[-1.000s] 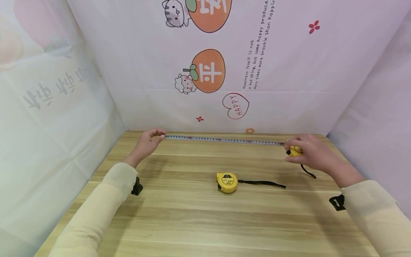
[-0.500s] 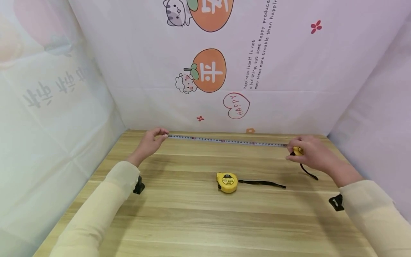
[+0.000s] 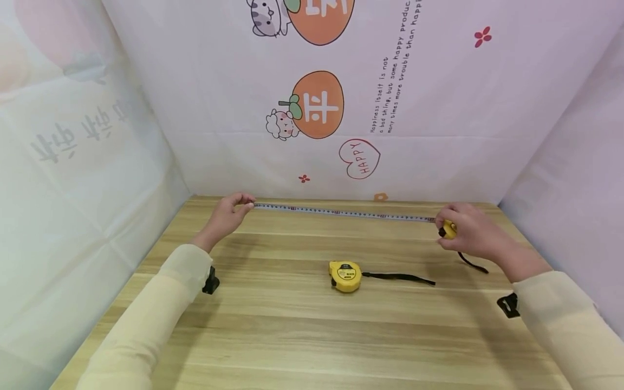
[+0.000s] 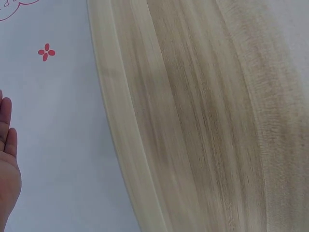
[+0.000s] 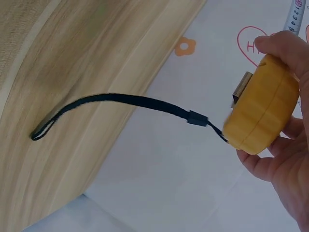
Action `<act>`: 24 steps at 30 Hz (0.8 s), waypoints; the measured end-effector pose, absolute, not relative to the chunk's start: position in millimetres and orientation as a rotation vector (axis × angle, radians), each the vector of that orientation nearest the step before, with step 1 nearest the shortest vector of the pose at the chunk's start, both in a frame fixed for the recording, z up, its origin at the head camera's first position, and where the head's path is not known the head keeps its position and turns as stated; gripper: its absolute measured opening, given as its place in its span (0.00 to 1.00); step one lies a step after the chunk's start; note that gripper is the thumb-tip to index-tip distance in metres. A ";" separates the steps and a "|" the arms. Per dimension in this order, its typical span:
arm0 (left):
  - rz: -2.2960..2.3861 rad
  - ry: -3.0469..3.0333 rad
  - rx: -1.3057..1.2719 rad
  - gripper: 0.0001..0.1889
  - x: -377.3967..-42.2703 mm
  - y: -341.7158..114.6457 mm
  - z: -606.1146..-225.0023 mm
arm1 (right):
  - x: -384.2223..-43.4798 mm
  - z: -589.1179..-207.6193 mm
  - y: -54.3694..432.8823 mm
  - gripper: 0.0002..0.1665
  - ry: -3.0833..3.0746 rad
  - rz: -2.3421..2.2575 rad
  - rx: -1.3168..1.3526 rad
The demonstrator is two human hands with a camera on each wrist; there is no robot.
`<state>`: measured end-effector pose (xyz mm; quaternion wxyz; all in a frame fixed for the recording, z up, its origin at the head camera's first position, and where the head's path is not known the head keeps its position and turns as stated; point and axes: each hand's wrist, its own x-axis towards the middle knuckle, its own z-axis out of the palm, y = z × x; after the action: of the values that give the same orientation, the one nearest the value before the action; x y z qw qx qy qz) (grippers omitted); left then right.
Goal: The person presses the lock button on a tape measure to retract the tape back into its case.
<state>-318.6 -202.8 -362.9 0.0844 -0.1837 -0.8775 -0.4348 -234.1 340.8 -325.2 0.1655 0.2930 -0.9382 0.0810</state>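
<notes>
My right hand (image 3: 470, 230) grips the yellow case of a tape measure (image 5: 263, 108), fingers and thumb wrapped round its sides. From the case a black wrist strap (image 5: 130, 100) trails down. The pulled-out blade (image 3: 336, 212), white with red and black marks, stretches straight along the back of the table. Its far end is pinched between thumb and fingers of my left hand (image 3: 228, 215). In the left wrist view only the edge of the left hand (image 4: 7, 164) shows, and the blade is out of sight.
A second yellow tape measure (image 3: 347, 277) lies mid-table with its black strap (image 3: 400, 278) pointing right. The wooden table (image 3: 312, 336) meets a printed white cloth wall (image 3: 234, 135) at the back, with more cloth on both sides.
Both hands shifted slightly right with the stretched blade, then stayed nearly in place. The case in the right hand turned a little. The second tape measure has not moved.
</notes>
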 end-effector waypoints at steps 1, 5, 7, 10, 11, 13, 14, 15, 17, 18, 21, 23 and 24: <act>-1.299 -2.618 -0.546 0.12 -318.5 -202.9 -362.8 | -234.1 -325.1 339.8 0.19 -2.673 0.234 0.836; -1.296 -2.617 -0.545 0.11 -318.6 -202.2 -363.1 | -234.7 -326.2 338.1 0.17 -2.681 0.247 0.829; -1.289 -2.622 -0.553 0.12 -319.0 -201.9 -363.4 | -234.4 -326.9 338.3 0.16 -2.676 0.239 0.818; -1.271 -2.628 -0.561 0.12 -319.9 -201.9 -364.3 | -234.7 -328.0 339.4 0.15 -2.643 0.229 0.818; -1.267 -2.627 -0.556 0.12 -319.7 -201.8 -364.1 | -235.2 -328.2 339.8 0.15 -2.625 0.225 0.829; -1.269 -2.620 -0.547 0.11 -319.8 -201.8 -363.8 | -236.1 -328.1 340.8 0.14 -2.588 0.220 0.850; -1.270 -2.616 -0.543 0.11 -319.5 -201.8 -363.4 | -236.4 -328.0 341.7 0.14 -2.575 0.215 0.860; -1.272 -2.614 -0.538 0.11 -319.3 -201.7 -362.8 | -236.5 -327.5 342.2 0.14 -2.568 0.215 0.864; -1.280 -2.613 -0.534 0.11 -319.0 -201.5 -362.0 | -235.0 -326.2 343.2 0.14 -2.573 0.215 0.856; -1.283 -2.614 -0.538 0.11 -319.2 -201.4 -361.8 | -234.0 -325.6 343.7 0.14 -2.583 0.221 0.847; -1.295 -2.617 -0.532 0.11 -319.1 -201.8 -361.8 | -231.2 -324.5 344.0 0.14 -2.591 0.231 0.835; -1.299 -2.615 -0.530 0.11 -319.1 -202.7 -362.3 | -230.9 -324.8 344.1 0.15 -2.560 0.225 0.857; -1.299 -2.615 -0.530 0.11 -319.2 -203.3 -362.7 | -231.1 -325.3 344.4 0.15 -2.533 0.222 0.874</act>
<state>-319.2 -203.3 -362.7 0.0868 -0.1780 -0.8779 -0.4361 -231.1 344.4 -325.3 0.2243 0.3169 -0.9181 0.0805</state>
